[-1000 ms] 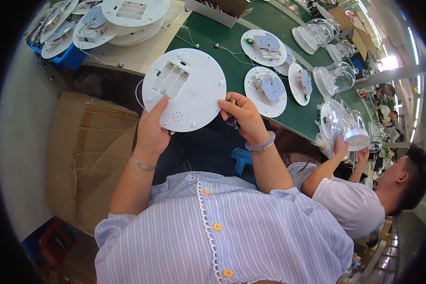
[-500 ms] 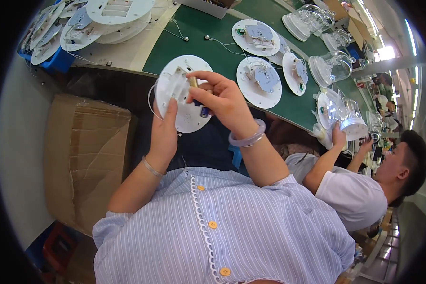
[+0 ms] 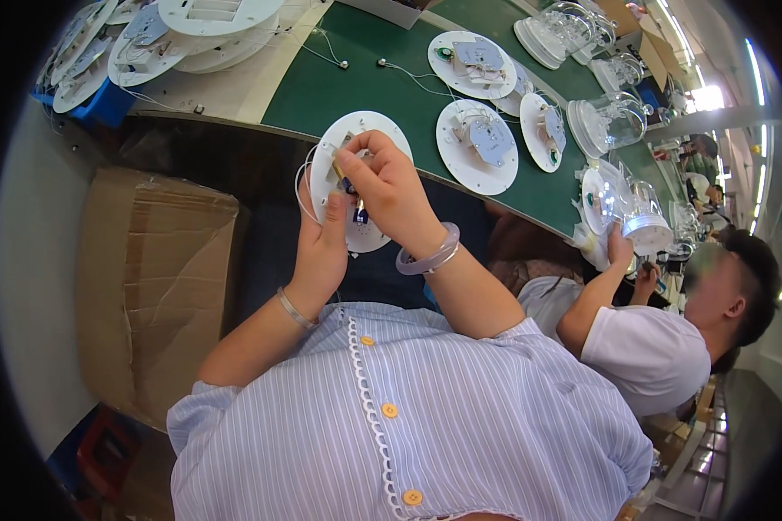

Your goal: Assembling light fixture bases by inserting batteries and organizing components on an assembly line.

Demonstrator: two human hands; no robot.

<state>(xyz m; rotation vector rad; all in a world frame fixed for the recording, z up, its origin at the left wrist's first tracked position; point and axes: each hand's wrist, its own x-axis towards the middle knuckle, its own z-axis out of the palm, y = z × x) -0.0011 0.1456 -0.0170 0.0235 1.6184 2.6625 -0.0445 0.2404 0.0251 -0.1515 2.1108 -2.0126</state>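
Note:
My left hand (image 3: 323, 247) grips a white round base disc (image 3: 387, 128) by its lower left edge, thumb on the face with the battery compartment. My right hand (image 3: 389, 187) is closed over that face, its thumb and fingers pinching a gold-and-blue battery (image 3: 342, 178) at the compartment. A second dark blue battery (image 3: 361, 211) shows below the right hand's fingers; whether they hold it too I cannot tell. A thin white wire (image 3: 301, 187) loops off the disc's left side. The right hand covers much of the compartment.
Several white discs with grey plates (image 3: 487, 143) lie on the green table (image 3: 356, 87). More discs (image 3: 222, 52) are stacked at the far left, by a blue bin (image 3: 104, 106). Clear domes (image 3: 613, 122) stand to the right, where a co-worker (image 3: 647, 347) sits. A cardboard box (image 3: 156, 286) is at left.
Both hands and the disc have shifted a little to the right. The right hand's fingers have tilted the gold-and-blue battery down against the compartment.

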